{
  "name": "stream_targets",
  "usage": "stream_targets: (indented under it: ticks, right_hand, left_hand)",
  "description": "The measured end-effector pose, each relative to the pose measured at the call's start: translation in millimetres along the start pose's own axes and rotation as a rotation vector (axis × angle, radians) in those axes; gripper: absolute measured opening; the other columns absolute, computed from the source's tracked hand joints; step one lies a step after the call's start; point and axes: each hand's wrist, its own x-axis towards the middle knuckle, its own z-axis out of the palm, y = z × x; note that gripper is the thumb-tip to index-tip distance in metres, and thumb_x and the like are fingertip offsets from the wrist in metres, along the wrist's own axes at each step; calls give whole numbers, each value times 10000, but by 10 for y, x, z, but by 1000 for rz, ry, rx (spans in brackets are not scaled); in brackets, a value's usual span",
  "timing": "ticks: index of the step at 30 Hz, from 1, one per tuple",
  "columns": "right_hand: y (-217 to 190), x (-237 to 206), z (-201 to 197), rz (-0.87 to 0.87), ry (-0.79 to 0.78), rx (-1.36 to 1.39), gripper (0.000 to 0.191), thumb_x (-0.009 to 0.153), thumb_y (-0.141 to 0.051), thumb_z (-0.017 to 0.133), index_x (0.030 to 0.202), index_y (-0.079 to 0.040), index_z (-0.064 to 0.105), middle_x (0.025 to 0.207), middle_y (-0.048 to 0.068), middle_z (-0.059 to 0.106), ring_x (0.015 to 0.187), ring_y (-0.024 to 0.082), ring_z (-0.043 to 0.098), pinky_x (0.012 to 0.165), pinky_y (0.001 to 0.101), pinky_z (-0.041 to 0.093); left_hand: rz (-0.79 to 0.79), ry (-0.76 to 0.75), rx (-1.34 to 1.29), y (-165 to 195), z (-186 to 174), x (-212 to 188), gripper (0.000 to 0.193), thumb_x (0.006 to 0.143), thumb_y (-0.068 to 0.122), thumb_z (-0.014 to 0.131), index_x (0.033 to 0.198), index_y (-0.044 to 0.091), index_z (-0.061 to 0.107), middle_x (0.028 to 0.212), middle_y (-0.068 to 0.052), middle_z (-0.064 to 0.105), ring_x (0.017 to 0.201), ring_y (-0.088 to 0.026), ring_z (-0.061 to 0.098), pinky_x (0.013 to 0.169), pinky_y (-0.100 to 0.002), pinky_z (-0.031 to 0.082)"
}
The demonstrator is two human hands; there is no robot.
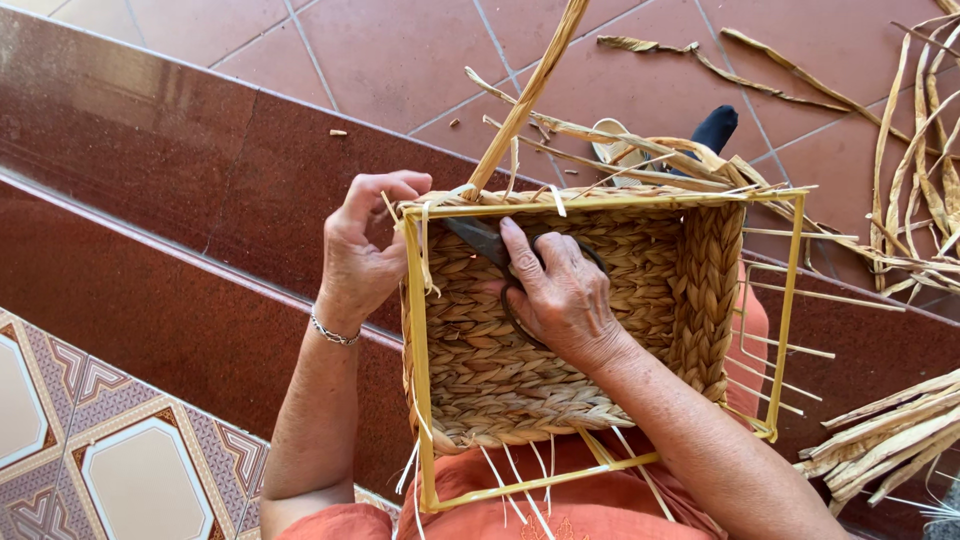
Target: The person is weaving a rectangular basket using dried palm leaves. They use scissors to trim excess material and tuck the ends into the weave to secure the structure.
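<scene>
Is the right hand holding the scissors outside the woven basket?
No, the right hand holds the dark scissors inside the woven basket, while the left hand grips its upper left corner from outside.

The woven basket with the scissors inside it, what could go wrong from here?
The right hand works dark scissors inside the woven basket, close to the rim where the left hand pinches a strand; a slip might nick those fingers. The blades lie against finished braid, so they could cut weave that should stay. Thin yellow frame wires jut out on the open side and may poke the forearm.
</scene>
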Motion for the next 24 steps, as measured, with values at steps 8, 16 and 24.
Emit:
stream_targets:
  ticks: [8,16,24]
  right_hand:
    - [-26,-19,9,8,-3,-40,797,766,-177,853,1470,-6,521,971,110,518,871,286,588,699,418,534]
    - [-48,59,51,-22,-6,-184,804,757,-207,860,1465,-12,532,970,101,496,877,264,551,616,394,521]
    - [-56,106,117,-24,-28,-152,788,812,-225,850,1478,17,506,965,115,500,875,269,558,639,396,541]
  left_hand:
    - [81,113,164,-11,49,11,108,965,-18,743,1058,-11,688,1139,-105,755,1010,-110,724,914,-266,630]
    - [-31,149,213,-91,8,-41,101,964,0,737,1062,-24,729,1103,-119,793,750,-66,628,681,-216,562]
    - [18,92,80,-69,-18,-38,140,992,-47,641,1122,-49,695,1169,-147,762,1000,-115,736,895,-262,627]
